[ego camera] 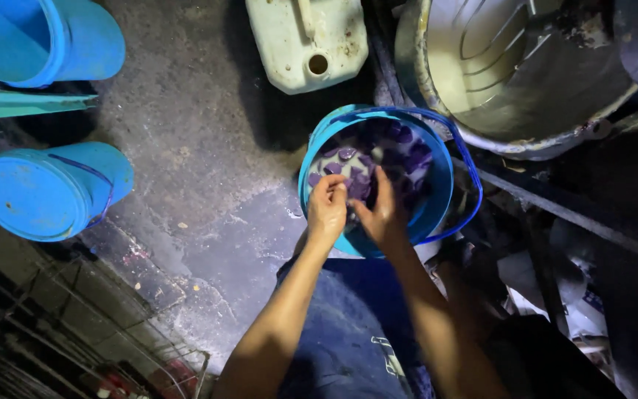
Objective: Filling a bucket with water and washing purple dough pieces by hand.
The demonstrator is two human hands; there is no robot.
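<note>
Both hands (356,207) dip into the blue bucket (437,199), jerrycan (308,41) just beyond.

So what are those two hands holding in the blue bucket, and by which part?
Both the left hand and right hand reach among purple pieces in the blue bucket; whether either grips one cannot be told.
</note>
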